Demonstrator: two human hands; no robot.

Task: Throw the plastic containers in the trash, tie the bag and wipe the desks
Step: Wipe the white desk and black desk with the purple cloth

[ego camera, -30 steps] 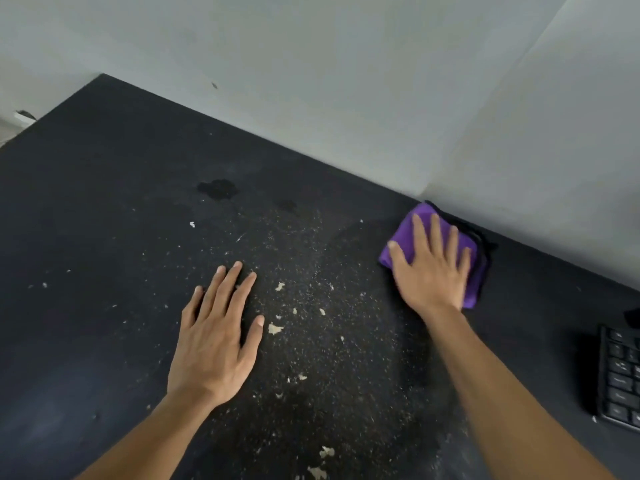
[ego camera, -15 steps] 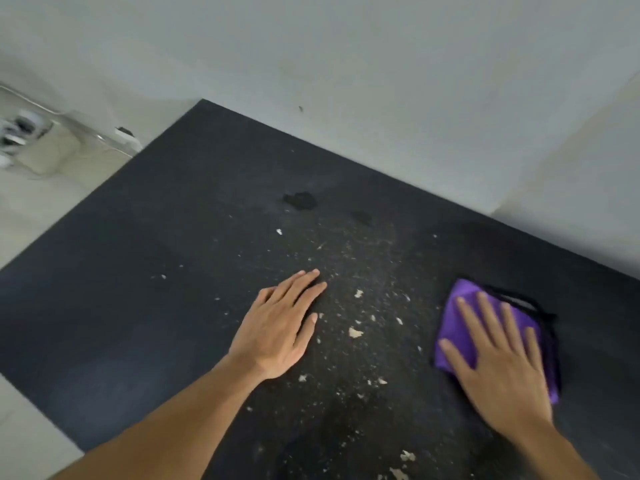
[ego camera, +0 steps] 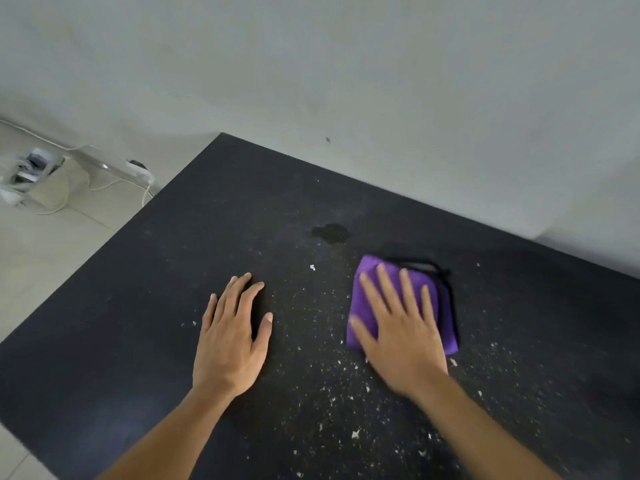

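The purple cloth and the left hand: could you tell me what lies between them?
In the head view, only the black desk, scattered with pale crumbs and specks, lies between the left hand and the purple cloth.

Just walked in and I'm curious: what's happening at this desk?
A person is wiping a black desk. The right hand presses flat on a folded purple cloth, fingers spread. The left hand rests flat on the bare desktop beside it. Pale crumbs are scattered between and in front of the hands, and a dark stain sits just beyond the cloth, so the desk is not yet clean.
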